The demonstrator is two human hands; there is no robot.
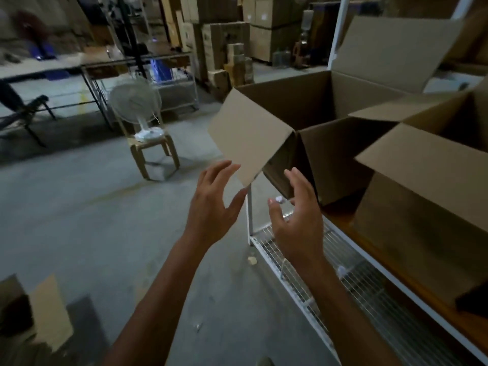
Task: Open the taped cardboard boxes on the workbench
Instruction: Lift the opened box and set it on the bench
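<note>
- Two big corrugated boxes sit on the workbench [412, 283] at the right. The far cardboard box [332, 143] is at the bench's end corner, and the near cardboard box [422, 207] is just beside it, closer to the camera. Both already have their flaps up, and I can't spot any tape on them from here.
- Left hand [211, 207] is empty with its fingers spread, fingertips right at the lower corner of the far box's side flap [250, 136], which sticks out past the bench. Touching or a hair off, can't tell.
- Right hand [298, 223] is also empty and splayed, hovering below that box's near corner, not on it.
- My guess on handling: the boxes look empty, so light and easy to shove. The flap is stiff but will bend along its crease, so I'd grab its free edge near the corner, thumb under, fingers on top.
- The cardboard is dry and grippy. It'll dent if squeezed hard, though.
</note>
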